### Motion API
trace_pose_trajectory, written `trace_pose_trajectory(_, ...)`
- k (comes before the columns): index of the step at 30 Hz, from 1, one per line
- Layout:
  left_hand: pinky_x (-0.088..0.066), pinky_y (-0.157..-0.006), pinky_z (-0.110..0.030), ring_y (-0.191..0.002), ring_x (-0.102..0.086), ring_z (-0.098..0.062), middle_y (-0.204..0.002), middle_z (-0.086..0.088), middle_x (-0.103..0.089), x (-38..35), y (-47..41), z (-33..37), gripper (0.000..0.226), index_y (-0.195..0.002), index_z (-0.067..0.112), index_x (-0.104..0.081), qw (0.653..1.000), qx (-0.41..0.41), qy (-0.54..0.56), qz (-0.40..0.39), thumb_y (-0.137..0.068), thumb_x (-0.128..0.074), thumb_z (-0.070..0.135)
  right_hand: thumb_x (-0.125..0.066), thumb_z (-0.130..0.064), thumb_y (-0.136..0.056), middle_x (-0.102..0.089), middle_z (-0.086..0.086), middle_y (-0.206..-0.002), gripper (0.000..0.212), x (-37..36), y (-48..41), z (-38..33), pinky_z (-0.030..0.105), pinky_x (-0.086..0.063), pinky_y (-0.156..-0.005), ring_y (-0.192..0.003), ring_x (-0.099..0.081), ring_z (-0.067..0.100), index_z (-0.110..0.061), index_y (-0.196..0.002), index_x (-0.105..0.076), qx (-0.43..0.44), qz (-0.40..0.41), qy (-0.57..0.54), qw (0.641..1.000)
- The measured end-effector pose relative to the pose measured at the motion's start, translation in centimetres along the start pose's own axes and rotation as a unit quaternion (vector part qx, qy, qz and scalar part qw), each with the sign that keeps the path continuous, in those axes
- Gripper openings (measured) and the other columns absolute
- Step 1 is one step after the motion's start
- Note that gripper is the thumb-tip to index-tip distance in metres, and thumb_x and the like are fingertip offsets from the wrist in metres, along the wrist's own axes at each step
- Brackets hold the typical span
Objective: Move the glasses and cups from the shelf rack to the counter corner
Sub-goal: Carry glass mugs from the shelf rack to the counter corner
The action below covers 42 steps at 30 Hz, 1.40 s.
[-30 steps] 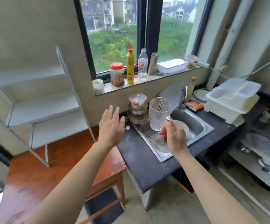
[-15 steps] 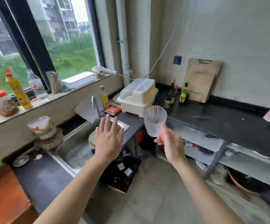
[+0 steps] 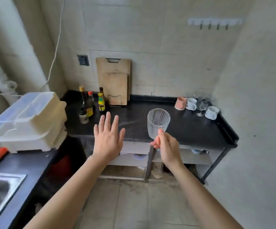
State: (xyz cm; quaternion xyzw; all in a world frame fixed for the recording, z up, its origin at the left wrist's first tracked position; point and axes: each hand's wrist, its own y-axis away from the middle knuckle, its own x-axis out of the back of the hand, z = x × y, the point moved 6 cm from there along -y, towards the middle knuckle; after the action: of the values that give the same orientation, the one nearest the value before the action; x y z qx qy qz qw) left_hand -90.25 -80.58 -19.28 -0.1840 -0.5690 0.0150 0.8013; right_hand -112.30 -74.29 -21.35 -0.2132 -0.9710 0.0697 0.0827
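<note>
While the right hand [image 3: 167,147] pinches the clear ribbed drinking glass [image 3: 158,123] low on its body between thumb and fingers, the glass sits in the air above the front edge of the black stone counter [image 3: 188,128], touching nothing else. Its long axis runs near vertical, mouth up and tipped slightly toward the back wall, base down in the grip.

The left hand [image 3: 108,138] is flat, fingers spread, holding nothing, out over the front edge left of the glass.

The drop spot, judged from the task, is the counter's back right corner. A pink ceramic cup [image 3: 180,103], two white ceramic mugs [image 3: 191,104] [image 3: 212,112] and a clear stemmed wine glass [image 3: 201,107] already stand clustered there. That corner lies up and right of the gripping hand, well apart, so the right hand is the nearer one.

The glass probably needs carrying right and back, then setting down upright in the bare patch in front of the cluster without knocking the stemmed glass.
</note>
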Motion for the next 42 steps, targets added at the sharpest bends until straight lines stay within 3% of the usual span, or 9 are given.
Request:
trace_pose_trajectory(3,-0.01,-0.122,-0.054,-0.154,0.0,-0.032,-0.167,-0.011,-0.005,-4.4,-8.1,6.3,0.063,-0.159,0.02,-0.018,0.997,-0.064,0.035,-0.026,-0.103,-0.024,0.05,-0.048,-0.033,-0.106,-0.062,-0.005,-0.058,0.056,5.7,-6.2,0.9,0.035,-0.053,-0.073,-0.072,-0.072,0.019,-0.028,-0.051,-0.05,-0.013,0.068,0.036,0.997)
trace_pose_trajectory(8,-0.009,-0.122,-0.054,-0.154,0.002,-0.03,-0.168,-0.01,-0.003,-10.1,-17.6,17.8,0.064,-0.158,0.02,-0.017,0.981,-0.174,0.055,-0.067,-0.103,-0.023,0.051,-0.047,-0.058,-0.086,-0.066,-0.007,-0.061,0.044,15.1,-11.8,1.9,0.042,-0.059,-0.08,-0.079,-0.074,0.019,-0.032,-0.053,-0.06,-0.037,0.163,0.055,0.984)
trace_pose_trajectory(16,-0.016,-0.118,-0.056,-0.151,-0.009,-0.036,-0.167,-0.015,-0.007,-20.8,-24.8,31.1,0.065,-0.159,0.019,-0.011,0.954,-0.278,0.028,-0.107,-0.102,-0.026,0.048,-0.045,-0.049,-0.082,-0.073,-0.002,-0.073,0.036,27.3,-19.5,9.9,0.037,-0.056,-0.08,-0.08,-0.073,0.007,-0.037,-0.053,-0.061,-0.105,0.267,0.066,0.956)
trace_pose_trajectory(20,-0.013,-0.121,-0.056,-0.153,-0.003,-0.034,-0.167,-0.012,-0.002,-28.2,-28.4,34.0,0.063,-0.158,0.021,-0.013,0.956,-0.242,-0.027,-0.163,-0.103,-0.021,0.05,-0.046,-0.037,-0.089,-0.07,-0.001,-0.072,0.041,30.9,-26.3,15.4,0.04,-0.053,-0.08,-0.085,-0.072,0.019,-0.031,-0.05,-0.055,-0.135,0.244,0.053,0.959)
trace_pose_trajectory(23,-0.01,-0.122,-0.057,-0.154,0.005,-0.032,-0.168,-0.01,0.006,-32.3,-31.6,35.6,0.065,-0.159,0.023,-0.005,0.952,-0.212,-0.075,-0.208,-0.102,-0.015,0.053,-0.048,-0.035,-0.096,-0.067,-0.003,-0.069,0.049,32.7,-31.6,18.8,0.031,-0.049,-0.068,-0.084,-0.072,0.02,-0.034,-0.047,-0.054,-0.173,0.189,0.06,0.965)
trace_pose_trajectory(31,-0.007,-0.122,-0.054,-0.154,0.007,-0.031,-0.168,-0.007,0.009,-37.6,-38.3,36.0,0.066,-0.159,0.025,-0.002,0.963,-0.133,-0.094,-0.215,-0.101,-0.013,0.056,-0.042,-0.05,-0.087,-0.071,0.004,-0.078,0.041,32.0,-44.8,23.1,0.027,-0.05,-0.07,-0.077,-0.068,0.018,-0.022,-0.064,-0.059,-0.198,0.055,0.097,0.974)
trace_pose_trajectory(38,-0.008,-0.123,-0.055,-0.154,0.009,-0.031,-0.167,-0.006,0.013,-43.6,-41.4,32.8,0.067,-0.159,0.025,0.003,0.946,-0.106,-0.098,-0.289,-0.101,-0.01,0.056,-0.051,-0.031,-0.093,-0.069,0.004,-0.082,0.046,29.4,-50.8,26.7,0.037,-0.055,-0.082,-0.082,-0.072,0.022,-0.027,-0.048,-0.058,-0.237,0.043,0.098,0.966)
trace_pose_trajectory(42,-0.006,-0.123,-0.055,-0.153,0.011,-0.031,-0.167,-0.006,0.013,-47.6,-43.1,31.5,0.067,-0.158,0.026,0.004,0.934,-0.115,-0.077,-0.33,-0.1,-0.009,0.057,-0.051,-0.03,-0.095,-0.066,0.002,-0.086,0.036,28.1,-52.4,29.2,0.038,-0.056,-0.084,-0.086,-0.073,0.021,-0.019,-0.062,-0.058,-0.273,0.052,0.111,0.954)
